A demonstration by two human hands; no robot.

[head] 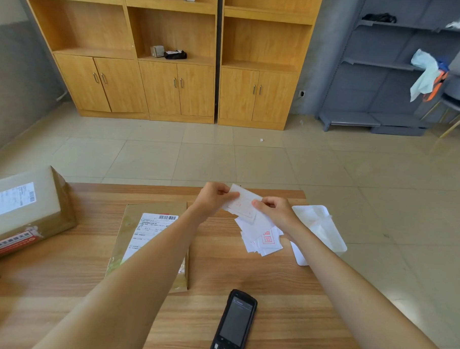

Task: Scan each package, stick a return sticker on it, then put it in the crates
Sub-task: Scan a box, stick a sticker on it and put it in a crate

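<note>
You have two cardboard packages on the wooden table point(245, 275): a flat package point(152, 239) in the middle and a larger box point(24, 213) at far left. One handheld scanner point(234, 325) lies near you. One loose pile of return stickers point(263, 239) sits beside one white tray point(324, 231). Your two hands hold one sticker sheet point(242, 205).

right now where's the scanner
In the head view, the scanner lies flat on the wooden table at the near edge, between the forearms, just right of the flat package and nearer than the sticker pile.
</note>
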